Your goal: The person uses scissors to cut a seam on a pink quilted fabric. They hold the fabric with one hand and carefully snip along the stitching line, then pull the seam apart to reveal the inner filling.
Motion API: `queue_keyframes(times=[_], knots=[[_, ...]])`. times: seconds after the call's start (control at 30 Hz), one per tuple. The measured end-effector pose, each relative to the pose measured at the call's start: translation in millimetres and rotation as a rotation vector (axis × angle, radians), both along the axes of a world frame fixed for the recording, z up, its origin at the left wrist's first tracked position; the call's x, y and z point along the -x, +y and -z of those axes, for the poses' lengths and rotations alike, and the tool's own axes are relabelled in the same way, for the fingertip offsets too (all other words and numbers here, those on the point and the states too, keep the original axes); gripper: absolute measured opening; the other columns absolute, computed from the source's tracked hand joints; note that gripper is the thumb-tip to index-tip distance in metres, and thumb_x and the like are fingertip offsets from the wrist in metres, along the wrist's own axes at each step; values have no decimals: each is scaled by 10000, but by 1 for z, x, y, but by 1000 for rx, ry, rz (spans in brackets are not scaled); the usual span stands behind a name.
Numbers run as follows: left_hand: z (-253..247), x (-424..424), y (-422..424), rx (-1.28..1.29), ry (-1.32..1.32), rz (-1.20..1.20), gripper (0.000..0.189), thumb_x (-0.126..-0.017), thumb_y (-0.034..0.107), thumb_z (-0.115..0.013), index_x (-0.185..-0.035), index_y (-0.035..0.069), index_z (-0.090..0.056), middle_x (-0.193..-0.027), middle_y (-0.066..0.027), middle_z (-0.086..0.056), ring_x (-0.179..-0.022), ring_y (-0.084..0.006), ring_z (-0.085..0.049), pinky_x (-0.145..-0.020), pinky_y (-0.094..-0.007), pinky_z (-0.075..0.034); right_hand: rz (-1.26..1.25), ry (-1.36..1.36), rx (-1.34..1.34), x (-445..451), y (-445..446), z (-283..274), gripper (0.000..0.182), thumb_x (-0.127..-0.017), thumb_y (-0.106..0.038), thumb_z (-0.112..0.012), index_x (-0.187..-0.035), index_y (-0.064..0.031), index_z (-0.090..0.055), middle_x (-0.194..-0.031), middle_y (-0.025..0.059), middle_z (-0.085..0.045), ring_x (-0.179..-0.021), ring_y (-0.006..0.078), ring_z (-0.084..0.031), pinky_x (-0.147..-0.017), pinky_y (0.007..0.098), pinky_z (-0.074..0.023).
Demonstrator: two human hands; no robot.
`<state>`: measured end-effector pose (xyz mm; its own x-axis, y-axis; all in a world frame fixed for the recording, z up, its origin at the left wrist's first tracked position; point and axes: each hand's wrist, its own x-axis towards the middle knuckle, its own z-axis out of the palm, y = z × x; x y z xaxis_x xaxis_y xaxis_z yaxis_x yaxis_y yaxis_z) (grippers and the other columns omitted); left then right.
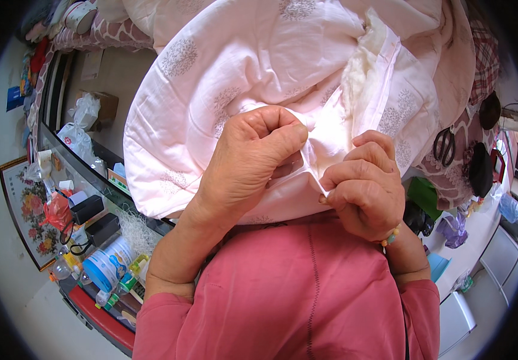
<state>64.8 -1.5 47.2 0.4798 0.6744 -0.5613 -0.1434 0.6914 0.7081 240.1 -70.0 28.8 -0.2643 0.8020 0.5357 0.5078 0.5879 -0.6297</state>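
A pale pink quilt (259, 49) with grey tree prints lies bunched over my lap and the surface before me. My left hand (259, 157) pinches the folded edge of its cover between thumb and forefinger. Close by on the right, my right hand (364, 186) grips the same edge with thumb and bent fingers, and the cloth is taut between them. Whether a needle is held cannot be seen. Past my right hand the cover gapes, showing cream wadding (358, 76) beside a fabric strip (387, 67).
Black-handled scissors (444, 146) lie on a patterned cloth (455, 180) at the right. At the left, a glass-topped table (119, 198) carries a blue-and-white can (108, 263), black boxes (101, 229) and bottles. A cardboard box (105, 105) and plastic bags (81, 130) stand beyond.
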Motion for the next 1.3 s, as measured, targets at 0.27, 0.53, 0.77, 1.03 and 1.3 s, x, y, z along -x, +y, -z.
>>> queue_keyframes(times=[0.27,0.53,0.77,1.03,1.3], knots=[[0,0,-1,13,-8,10,86,-860,120,-608,-812,48,-606,-621,80,-463,-516,4,-355,-459,-157,-276,20,-33,-68,1,-1,-3,149,-595,-106,-642,-711,-130,-551,-750,-18,-626,-627,147,-530,-723,347,-434],[-13,9,3,-212,60,188,105,-857,124,-611,-857,19,-612,-693,27,-547,-597,-36,-459,-536,-169,-357,25,-11,107,-1,0,-5,209,-658,-111,-717,-822,-131,-589,-739,-30,-604,-653,167,-518,-776,366,-403],[-23,26,-9,-845,411,334,219,-735,138,-709,-861,3,-590,-817,-28,-582,-730,-133,-527,-661,-261,-421,-29,86,445,-9,12,-19,612,-644,-188,-772,-1196,-48,-549,-850,44,-543,-637,138,-435,-612,259,-362],[-19,28,-22,-1180,589,361,234,-628,-28,-701,-801,28,-554,-753,-91,-553,-671,-255,-533,-573,-323,-424,-251,212,743,-17,39,-20,723,-610,-271,-794,-1253,-60,-538,-1000,58,-553,-558,67,-388,-508,208,-335],[-17,29,-21,-1320,644,346,249,-621,-57,-692,-813,34,-560,-739,-96,-555,-644,-265,-534,-559,-334,-417,-276,116,721,-22,40,-17,298,-659,-155,-761,-913,-62,-636,-777,28,-517,-602,112,-471,-520,233,-360]])
